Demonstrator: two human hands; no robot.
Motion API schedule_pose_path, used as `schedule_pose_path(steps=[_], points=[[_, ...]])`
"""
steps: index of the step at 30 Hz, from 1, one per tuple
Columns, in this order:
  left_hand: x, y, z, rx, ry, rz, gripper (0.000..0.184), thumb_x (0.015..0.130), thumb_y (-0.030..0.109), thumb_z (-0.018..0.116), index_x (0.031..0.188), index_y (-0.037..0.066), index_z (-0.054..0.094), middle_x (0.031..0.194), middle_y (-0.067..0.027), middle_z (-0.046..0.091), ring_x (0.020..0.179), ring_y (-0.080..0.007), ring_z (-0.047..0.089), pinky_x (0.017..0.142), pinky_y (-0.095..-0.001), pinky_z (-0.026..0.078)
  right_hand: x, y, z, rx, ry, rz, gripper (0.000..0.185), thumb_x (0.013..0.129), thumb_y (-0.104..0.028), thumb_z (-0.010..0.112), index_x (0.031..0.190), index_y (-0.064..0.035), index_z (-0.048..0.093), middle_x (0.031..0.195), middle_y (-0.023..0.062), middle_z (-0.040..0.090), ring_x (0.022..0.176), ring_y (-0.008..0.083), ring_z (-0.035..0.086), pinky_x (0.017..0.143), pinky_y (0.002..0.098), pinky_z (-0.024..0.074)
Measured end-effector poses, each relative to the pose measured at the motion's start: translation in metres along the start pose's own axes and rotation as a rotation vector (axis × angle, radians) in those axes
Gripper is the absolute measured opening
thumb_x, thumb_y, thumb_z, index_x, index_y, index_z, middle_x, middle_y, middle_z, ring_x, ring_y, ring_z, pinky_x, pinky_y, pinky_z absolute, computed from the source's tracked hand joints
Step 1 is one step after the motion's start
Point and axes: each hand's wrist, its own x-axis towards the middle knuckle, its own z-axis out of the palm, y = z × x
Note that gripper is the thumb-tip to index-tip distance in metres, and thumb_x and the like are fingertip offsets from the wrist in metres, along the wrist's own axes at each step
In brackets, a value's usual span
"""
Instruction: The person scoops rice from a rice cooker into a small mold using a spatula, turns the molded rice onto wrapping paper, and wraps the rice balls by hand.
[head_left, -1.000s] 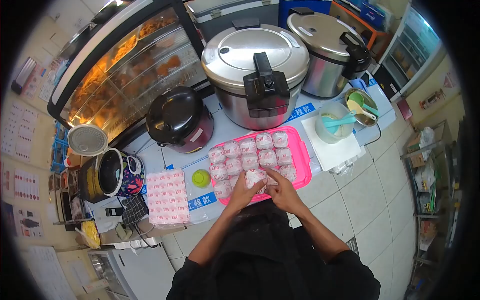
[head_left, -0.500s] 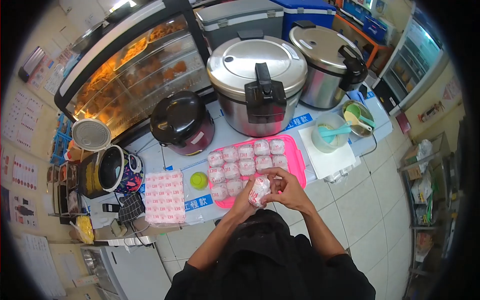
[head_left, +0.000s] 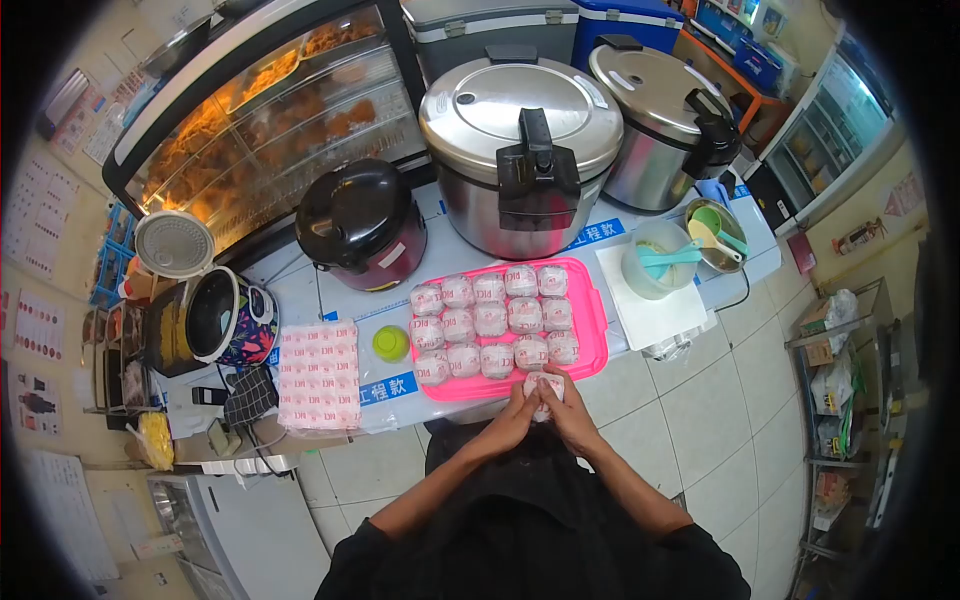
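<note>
My left hand (head_left: 508, 425) and my right hand (head_left: 574, 420) close together round a paper-wrapped rice packet (head_left: 544, 388), low in front of my body at the table's front edge. The paper is white with red print, and my fingers cover part of it. Just beyond my hands lies a pink tray (head_left: 597, 335) holding rows of similar wrapped packets (head_left: 490, 318). Left of the tray is a small lime-green cup (head_left: 391, 344). Farther left sits a stack of printed wrapping paper (head_left: 318, 375).
Behind the tray stand a dark rice cooker (head_left: 362, 225) and two large steel cookers (head_left: 520, 150). To the right, a tub (head_left: 660, 262) holds a turquoise utensil. A lit glass food cabinet (head_left: 270, 130) fills the back left; an open patterned pot (head_left: 240, 325) is below it.
Both hands have moved down and slightly right, away from the tray, with the packet. My right fingers, spread beside it before, now press round it.
</note>
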Motion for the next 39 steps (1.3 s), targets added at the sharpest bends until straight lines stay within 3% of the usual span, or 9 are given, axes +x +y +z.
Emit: schedule_pose_path(steps=[11, 14, 16, 19, 20, 25, 32, 34, 39], points=[[-0.018, -0.012, -0.03, 0.342, -0.34, 0.058, 0.051, 0.107, 0.028, 0.06, 0.146, -0.001, 0.046, 0.138, -0.0181, 0.058, 0.125, -0.023, 0.059, 0.102, -0.0374, 0.051, -0.01, 0.017, -0.035, -0.084, -0.109, 0.15, 0.044, 0.103, -0.019, 0.067, 0.14, -0.0097, 0.046, 0.126, 0.0108, 0.06, 0.106, 0.0224, 0.069, 0.075, 0.0425, 0.0684], [-0.021, -0.014, -0.025, 0.253, -0.111, 0.012, 0.055, 0.108, 0.042, 0.056, 0.144, 0.002, 0.046, 0.129, -0.0146, 0.062, 0.123, -0.0241, 0.061, 0.103, -0.0388, 0.05, -0.007, 0.007, -0.027, -0.056, -0.15, 0.081, 0.044, 0.104, -0.018, 0.066, 0.141, -0.0109, 0.045, 0.123, 0.0101, 0.062, 0.103, 0.0218, 0.07, 0.075, 0.0411, 0.0682], [-0.021, -0.019, -0.025, -0.22, 0.026, -0.183, 0.06, 0.109, 0.054, 0.046, 0.147, 0.007, 0.046, 0.131, -0.0111, 0.06, 0.126, -0.0241, 0.058, 0.107, -0.0449, 0.048, -0.005, 0.005, -0.018, -0.017, -0.156, 0.059, 0.044, 0.104, -0.017, 0.065, 0.143, -0.0117, 0.044, 0.119, 0.0095, 0.064, 0.1, 0.021, 0.071, 0.075, 0.0402, 0.0682], [-0.017, -0.031, -0.023, -0.446, -0.084, -0.176, 0.064, 0.109, 0.061, 0.037, 0.147, 0.01, 0.045, 0.133, -0.0099, 0.059, 0.129, -0.0217, 0.054, 0.109, -0.0504, 0.045, -0.005, 0.006, -0.002, 0.085, -0.237, 0.076, 0.052, 0.102, -0.016, 0.069, 0.146, -0.011, 0.042, 0.123, 0.0104, 0.062, 0.104, 0.0203, 0.07, 0.076, 0.0363, 0.0666], [-0.016, -0.032, -0.03, -0.55, -0.252, -0.163, 0.062, 0.11, 0.057, 0.039, 0.146, 0.008, 0.045, 0.132, -0.01, 0.059, 0.124, -0.019, 0.058, 0.105, -0.0457, 0.049, -0.006, 0.005, 0.004, -0.028, -0.275, 0.029, 0.059, 0.098, -0.018, 0.074, 0.147, -0.01, 0.041, 0.125, 0.0107, 0.061, 0.108, 0.0211, 0.068, 0.08, 0.0357, 0.0649], [-0.022, -0.019, -0.032, -0.38, -0.152, -0.098, 0.047, 0.11, 0.042, 0.052, 0.135, 0.003, 0.055, 0.118, -0.0064, 0.066, 0.107, -0.0132, 0.064, 0.093, -0.0328, 0.054, -0.001, 0.008, 0.002, -0.816, -0.218, -0.562, 0.093, 0.075, -0.028, 0.095, 0.147, -0.0064, 0.041, 0.132, 0.0161, 0.057, 0.12, 0.0335, 0.063, 0.096, 0.0429, 0.0555], [-0.014, 0.002, -0.026, -0.244, -0.084, -0.097, 0.04, 0.1, 0.033, 0.073, 0.125, 0.003, 0.064, 0.108, -0.0035, 0.071, 0.092, -0.0116, 0.069, 0.074, -0.0271, 0.057, -0.006, -0.018, 0.01, -1.117, -0.181, -0.289, 0.092, 0.068, -0.03, 0.095, 0.142, -0.004, 0.047, 0.136, 0.0193, 0.056, 0.122, 0.0425, 0.059, 0.103, 0.0502, 0.0496], [-0.012, 0.004, -0.032, -0.25, -0.082, -0.13, 0.039, 0.1, 0.031, 0.073, 0.125, 0.002, 0.064, 0.108, -0.0037, 0.071, 0.093, -0.0125, 0.069, 0.076, -0.0286, 0.057, -0.002, -0.018, 0.006, -1.182, -0.124, -0.782, 0.087, 0.072, -0.03, 0.092, 0.143, -0.0047, 0.048, 0.136, 0.0195, 0.056, 0.12, 0.0421, 0.06, 0.103, 0.0506, 0.048], [-0.005, 0.0, -0.035, -0.281, -0.129, -0.156, 0.038, 0.099, 0.022, 0.074, 0.128, 0.001, 0.061, 0.115, -0.0068, 0.07, 0.098, -0.0166, 0.07, 0.086, -0.0332, 0.059, 0.026, 0.015, -0.019, -1.085, -0.289, -0.749, 0.084, 0.071, -0.031, 0.093, 0.14, -0.0043, 0.052, 0.133, 0.0192, 0.06, 0.124, 0.0403, 0.059, 0.103, 0.0502, 0.0475]])
